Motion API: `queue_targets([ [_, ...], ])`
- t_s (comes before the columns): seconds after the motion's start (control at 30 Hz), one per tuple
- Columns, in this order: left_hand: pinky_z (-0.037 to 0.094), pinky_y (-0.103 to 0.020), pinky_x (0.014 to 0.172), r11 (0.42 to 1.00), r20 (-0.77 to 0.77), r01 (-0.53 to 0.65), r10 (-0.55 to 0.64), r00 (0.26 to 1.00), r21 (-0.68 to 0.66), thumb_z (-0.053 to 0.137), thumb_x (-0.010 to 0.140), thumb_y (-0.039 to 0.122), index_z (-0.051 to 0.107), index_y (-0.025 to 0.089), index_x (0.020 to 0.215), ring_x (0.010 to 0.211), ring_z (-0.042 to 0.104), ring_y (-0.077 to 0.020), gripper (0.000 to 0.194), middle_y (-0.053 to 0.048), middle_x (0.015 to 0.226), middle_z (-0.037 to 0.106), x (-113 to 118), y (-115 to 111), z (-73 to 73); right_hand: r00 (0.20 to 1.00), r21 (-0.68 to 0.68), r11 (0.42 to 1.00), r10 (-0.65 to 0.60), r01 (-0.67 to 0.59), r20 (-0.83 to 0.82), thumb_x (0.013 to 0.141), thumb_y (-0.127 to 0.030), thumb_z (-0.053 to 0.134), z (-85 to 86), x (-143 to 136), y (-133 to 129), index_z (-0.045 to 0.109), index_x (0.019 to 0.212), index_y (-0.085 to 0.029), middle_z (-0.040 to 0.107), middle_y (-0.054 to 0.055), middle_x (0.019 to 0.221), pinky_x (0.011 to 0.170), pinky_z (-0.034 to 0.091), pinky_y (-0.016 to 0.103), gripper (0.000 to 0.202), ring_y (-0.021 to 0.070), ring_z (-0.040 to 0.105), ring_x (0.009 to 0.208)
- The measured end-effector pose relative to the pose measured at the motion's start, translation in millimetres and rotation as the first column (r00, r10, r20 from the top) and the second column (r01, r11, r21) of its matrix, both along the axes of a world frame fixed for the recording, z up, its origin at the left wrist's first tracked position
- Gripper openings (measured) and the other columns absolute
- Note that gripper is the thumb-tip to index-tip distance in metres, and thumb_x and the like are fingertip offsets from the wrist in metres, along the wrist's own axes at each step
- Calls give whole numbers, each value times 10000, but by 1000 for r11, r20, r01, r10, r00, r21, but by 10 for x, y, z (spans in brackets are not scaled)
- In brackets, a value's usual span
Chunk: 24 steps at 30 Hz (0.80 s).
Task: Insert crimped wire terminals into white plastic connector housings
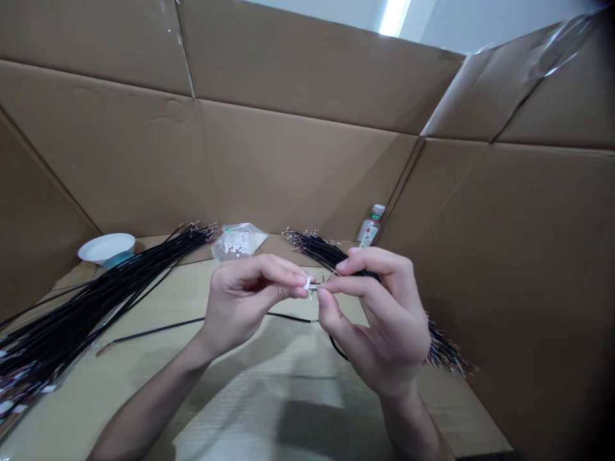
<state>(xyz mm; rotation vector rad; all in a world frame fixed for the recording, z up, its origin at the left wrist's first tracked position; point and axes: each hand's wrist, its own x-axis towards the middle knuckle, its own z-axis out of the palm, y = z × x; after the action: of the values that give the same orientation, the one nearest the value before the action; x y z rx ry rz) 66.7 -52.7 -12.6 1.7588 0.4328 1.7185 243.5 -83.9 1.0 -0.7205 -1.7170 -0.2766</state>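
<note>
Between thumb and index finger, my left hand pinches a small white plastic connector. My right hand closes its thumb and index finger on thin wire ends that meet the connector's right side. Whether the wires sit inside the connector is too small to tell. A few other thin wire ends stick out around the fingertips. A black cable runs behind my left hand and toward my right hand, and part of it curves below the right palm. Its far left end lies on the table.
A large bundle of black cables lies left, near a white bowl. A clear bag of small white pieces sits at the back. Another cable bundle is partly behind my right hand, near a bottle. Cardboard walls surround the table.
</note>
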Motion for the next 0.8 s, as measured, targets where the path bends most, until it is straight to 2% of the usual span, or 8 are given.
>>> queue_targets([
  [0.23,715,-221,755,999,36,44,-44,998,-4,841,889,139,829,244,874,831,817,-142,106,2,885,841,13,10,-32,1000,27,999,-22,22,22,864,-65,741,10,-20,-25,669,949,-282,651,25,985,943,611,454,244,232,661,1030],
  [0.53,723,-262,716,1000,26,5,-4,1000,-3,847,896,210,815,224,832,800,816,-168,73,-14,855,836,27,12,-38,990,130,984,-129,121,53,848,-44,761,-15,-30,-16,661,1006,-291,704,27,991,910,622,452,310,247,678,1063],
  [0.67,710,-241,765,999,5,2,-3,1000,50,831,890,109,830,233,885,831,813,-147,124,0,887,839,10,15,-37,979,205,965,-187,167,83,850,-38,773,-21,-37,-12,665,1005,-297,731,15,958,863,642,442,321,249,712,1010],
  [0.8,680,-183,814,997,-15,7,-6,1000,77,816,865,11,837,240,922,863,805,-110,237,24,920,842,-18,8,-36,980,272,952,-172,138,105,873,-32,770,-11,-29,2,698,980,-231,742,17,939,890,650,394,236,225,721,1006],
])
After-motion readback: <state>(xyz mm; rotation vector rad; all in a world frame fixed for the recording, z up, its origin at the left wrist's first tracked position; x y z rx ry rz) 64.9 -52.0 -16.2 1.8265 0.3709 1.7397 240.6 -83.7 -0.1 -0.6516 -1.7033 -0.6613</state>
